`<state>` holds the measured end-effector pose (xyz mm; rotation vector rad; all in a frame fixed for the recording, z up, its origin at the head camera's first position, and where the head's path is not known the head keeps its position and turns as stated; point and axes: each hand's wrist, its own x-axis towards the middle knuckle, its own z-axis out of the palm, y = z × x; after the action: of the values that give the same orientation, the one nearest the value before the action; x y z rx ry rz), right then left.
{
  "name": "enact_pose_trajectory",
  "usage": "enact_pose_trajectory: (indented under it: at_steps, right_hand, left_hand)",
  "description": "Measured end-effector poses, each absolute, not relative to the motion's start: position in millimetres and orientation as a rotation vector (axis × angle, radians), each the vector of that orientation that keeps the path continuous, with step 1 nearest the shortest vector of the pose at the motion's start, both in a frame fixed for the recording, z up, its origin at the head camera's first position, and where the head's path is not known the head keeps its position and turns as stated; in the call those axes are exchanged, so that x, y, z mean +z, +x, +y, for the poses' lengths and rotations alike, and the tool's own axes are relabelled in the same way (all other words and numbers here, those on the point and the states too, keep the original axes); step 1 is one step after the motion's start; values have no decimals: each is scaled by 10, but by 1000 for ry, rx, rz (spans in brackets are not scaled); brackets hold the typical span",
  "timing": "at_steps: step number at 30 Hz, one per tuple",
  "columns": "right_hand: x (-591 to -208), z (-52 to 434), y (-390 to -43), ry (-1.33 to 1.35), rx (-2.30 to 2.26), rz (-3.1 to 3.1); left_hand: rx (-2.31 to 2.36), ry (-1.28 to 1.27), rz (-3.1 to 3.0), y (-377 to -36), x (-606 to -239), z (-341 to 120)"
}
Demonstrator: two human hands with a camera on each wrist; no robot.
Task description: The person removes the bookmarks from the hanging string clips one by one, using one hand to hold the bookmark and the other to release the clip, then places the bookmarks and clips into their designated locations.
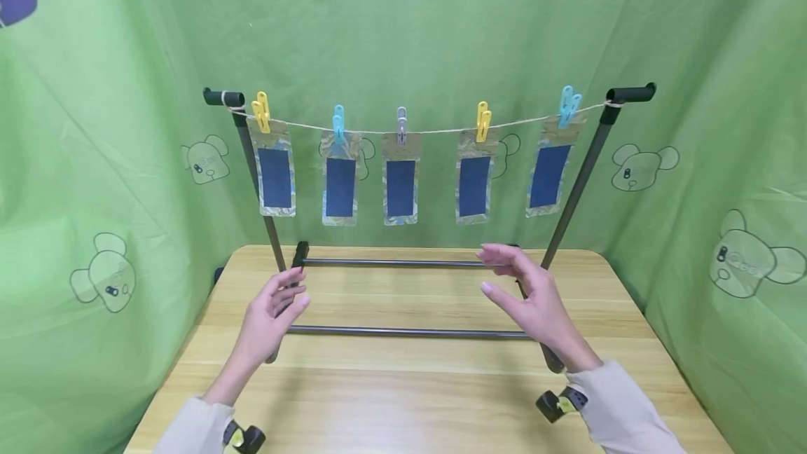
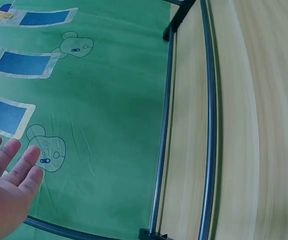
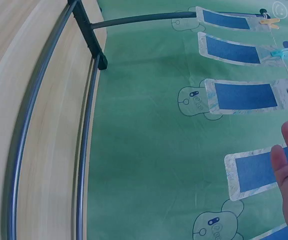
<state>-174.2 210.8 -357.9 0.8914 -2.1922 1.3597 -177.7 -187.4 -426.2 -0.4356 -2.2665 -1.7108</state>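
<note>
Several blue cards with pale marbled borders, among them the middle card [image 1: 400, 188], hang in a row from a thin string [image 1: 441, 132]. Clothespins clip them at the top: a yellow clothespin [image 1: 261, 112] at far left, a grey clothespin [image 1: 401, 126] in the middle, a light blue clothespin [image 1: 569, 106] at far right, others between. My left hand [image 1: 267, 317] is raised below the left cards, its fingers relaxed and holding nothing. Below the right cards my right hand [image 1: 532, 300] is held up likewise, thumb apart from the fingers. Both hands are apart from the cards.
The string is tied between two dark posts of a tube stand, the left post [image 1: 252, 160] and right post [image 1: 583, 170]. Its lower bars [image 1: 410, 332] run across the wooden table [image 1: 391, 398]. Green printed cloth [image 1: 126, 160] surrounds the back and sides.
</note>
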Motion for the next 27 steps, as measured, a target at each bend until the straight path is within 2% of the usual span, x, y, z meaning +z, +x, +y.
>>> enact_pose_trajectory:
  at_steps: [16, 27]
  right_hand:
    - [-3252, 1911, -1769, 858, 1453, -2191]
    - [-3069, 1774, -1813, 922, 1316, -2208]
  left_hand:
    - [-2065, -256, -2073, -1822, -4154, -1894]
    - [-2189, -281, -1987, -1837, -4121, -1949]
